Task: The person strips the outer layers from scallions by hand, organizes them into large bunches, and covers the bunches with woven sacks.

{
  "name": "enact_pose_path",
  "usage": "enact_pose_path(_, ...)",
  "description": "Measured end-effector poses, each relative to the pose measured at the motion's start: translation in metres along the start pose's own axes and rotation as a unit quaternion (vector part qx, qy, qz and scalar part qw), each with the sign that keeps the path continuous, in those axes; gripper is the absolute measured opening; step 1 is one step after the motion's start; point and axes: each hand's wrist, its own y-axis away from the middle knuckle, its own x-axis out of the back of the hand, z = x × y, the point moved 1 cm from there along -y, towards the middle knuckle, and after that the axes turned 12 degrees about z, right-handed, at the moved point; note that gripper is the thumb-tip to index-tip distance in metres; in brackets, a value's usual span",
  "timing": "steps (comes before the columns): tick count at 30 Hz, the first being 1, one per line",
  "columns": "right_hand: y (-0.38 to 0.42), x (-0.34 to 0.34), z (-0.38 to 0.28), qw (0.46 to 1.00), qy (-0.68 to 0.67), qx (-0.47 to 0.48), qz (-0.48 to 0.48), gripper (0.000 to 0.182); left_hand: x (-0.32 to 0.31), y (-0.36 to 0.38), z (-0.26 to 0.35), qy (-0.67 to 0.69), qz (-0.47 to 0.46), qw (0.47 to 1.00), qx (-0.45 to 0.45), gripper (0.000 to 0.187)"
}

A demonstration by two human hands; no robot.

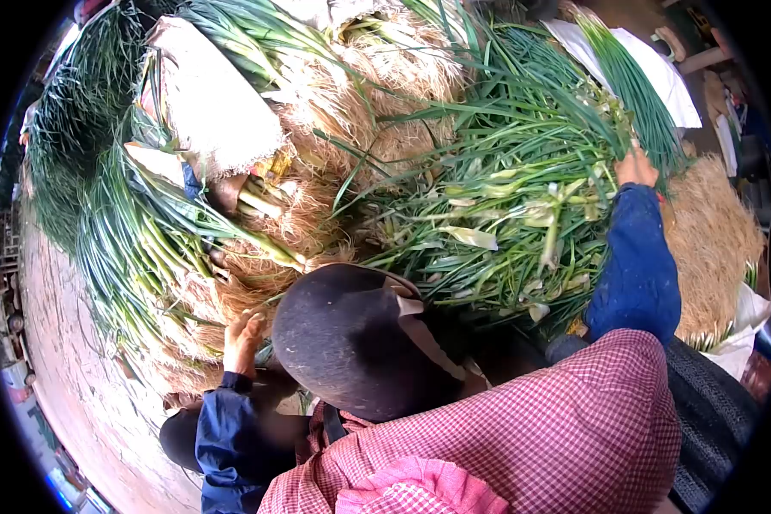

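My left hand (243, 341) is at the lower left, beside the roots of a heap of green onions (158, 248). Its fingers are bent and pressed together, and I cannot make out what lies between them. At the right, my right hand (636, 167) reaches to the edge of a pile of loose green leaves (522, 163), by the lower end of a bundle of long green onions (630, 73). Its fingers look closed, but what they hold is too small to tell. Large root clumps (377, 98) lie at the top middle.
My dark-covered knee (343, 334) rises in the middle. A white sack (210, 98) lies over the onions at the upper left. At the right stands a root-side-out stack (711, 240) beside a white sheet (750, 317). Paved ground (86, 377) shows at the left.
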Motion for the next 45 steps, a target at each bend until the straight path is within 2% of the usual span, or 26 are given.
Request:
enact_pose_path(2,0.013,0.073,-0.038,0.996,0.049,-0.075,0.021,0.073,0.013,0.02,0.007,-0.056,-0.001,0.998,0.004,0.032)
enact_pose_path(3,0.009,0.08,-0.054,0.991,0.0,-0.13,-0.032,0.091,0.016,0.025,0.004,-0.065,0.014,0.998,-0.007,0.032)
enact_pose_path(5,0.04,0.073,-0.089,0.996,-0.009,0.007,0.089,0.093,0.01,0.033,0.005,-0.08,0.027,0.996,-0.016,0.032)
enact_pose_path(7,0.107,0.064,-0.15,0.949,-0.171,0.199,0.173,0.093,-0.009,0.046,0.009,0.012,0.033,0.998,-0.042,0.031)
enact_pose_path(9,0.188,0.05,-0.21,0.889,-0.242,0.373,0.105,0.093,-0.007,0.037,-0.01,-0.019,0.057,0.997,-0.051,0.03)
enact_pose_path(12,0.282,0.006,-0.263,0.807,-0.126,0.573,-0.065,0.089,-0.029,0.038,-0.01,0.054,-0.02,0.998,-0.008,0.026)
enact_pose_path(13,0.29,-0.033,-0.263,0.803,-0.083,0.585,-0.082,0.073,-0.039,0.042,-0.005,0.058,-0.031,0.998,-0.013,0.026)
enact_pose_path(14,0.299,-0.071,-0.261,0.796,-0.039,0.596,-0.099,0.057,-0.057,0.061,0.023,-0.103,-0.059,0.983,-0.142,0.028)
enact_pose_path(15,0.309,-0.109,-0.259,0.785,0.003,0.608,-0.116,0.043,-0.058,0.068,0.035,-0.169,-0.056,0.968,-0.179,0.03)
enact_pose_path(19,0.282,-0.149,-0.165,0.779,0.027,0.618,-0.099,0.019,-0.01,0.068,-0.016,-0.034,0.024,0.998,-0.054,0.031)
enact_pose_path(20,0.275,-0.122,-0.167,0.767,0.027,0.625,-0.142,0.02,-0.008,0.078,-0.008,-0.097,0.035,0.991,-0.09,0.036)
enact_pose_path(21,0.268,-0.089,-0.166,0.75,0.032,0.632,-0.192,0.023,-0.003,0.09,-0.007,-0.161,0.044,0.979,-0.115,0.04)
enact_pose_path(23,0.241,-0.006,-0.199,0.714,-0.078,0.532,-0.449,0.044,0.011,0.098,-0.021,-0.086,0.052,0.992,-0.07,0.036)
enact_pose_path(24,0.228,-0.065,-0.215,0.606,-0.321,0.496,-0.532,0.043,0.015,0.1,-0.029,-0.076,0.063,0.993,-0.068,0.036)
enact_pose_path(25,0.21,0.014,-0.232,0.616,-0.38,0.377,-0.578,0.032,0.017,0.101,-0.034,-0.066,0.071,0.993,-0.067,0.037)
enact_pose_path(28,0.166,0.157,-0.269,0.654,-0.486,0.423,-0.397,0.019,0.014,0.098,-0.041,0.021,0.024,0.997,-0.069,0.04)
enact_pose_path(32,0.2,0.301,-0.321,0.665,-0.249,0.591,-0.382,0.033,0.004,0.087,-0.041,0.025,-0.034,0.989,-0.141,0.043)
enact_pose_path(34,0.251,0.293,-0.363,0.675,-0.035,0.682,-0.279,0.056,0.001,0.1,-0.027,0.058,-0.074,0.985,-0.145,0.039)
enact_pose_path(37,0.337,0.193,-0.413,0.721,-0.216,0.536,-0.381,0.07,0.005,0.105,-0.039,0.058,-0.096,0.969,-0.221,0.035)
enact_pose_path(38,0.357,0.163,-0.426,0.72,-0.315,0.446,-0.429,0.058,0.0,0.101,-0.054,0.208,-0.155,0.946,-0.195,0.034)
enact_pose_path(39,0.377,0.134,-0.439,0.694,-0.422,0.345,-0.47,0.046,0.015,0.12,-0.044,0.129,-0.108,0.953,-0.251,0.031)
enact_pose_path(40,0.396,0.106,-0.451,0.652,-0.518,0.252,-0.493,0.034,0.03,0.126,-0.04,0.171,-0.097,0.949,-0.245,0.03)
enact_pose_path(41,0.417,0.162,-0.418,0.624,-0.518,0.22,-0.542,0.026,0.037,0.134,-0.048,0.205,-0.103,0.947,-0.223,0.029)
enact_pose_path(43,0.404,0.248,-0.385,0.546,-0.602,0.345,-0.47,0.02,0.044,0.134,-0.056,0.365,-0.108,0.911,-0.16,0.026)
enact_pose_path(44,0.392,0.305,-0.367,0.532,-0.651,0.34,-0.422,0.021,0.047,0.135,-0.05,0.372,-0.094,0.907,-0.172,0.025)
enact_pose_path(45,0.382,0.357,-0.349,0.578,-0.664,0.364,-0.306,0.023,0.049,0.135,-0.045,0.379,-0.077,0.903,-0.186,0.025)
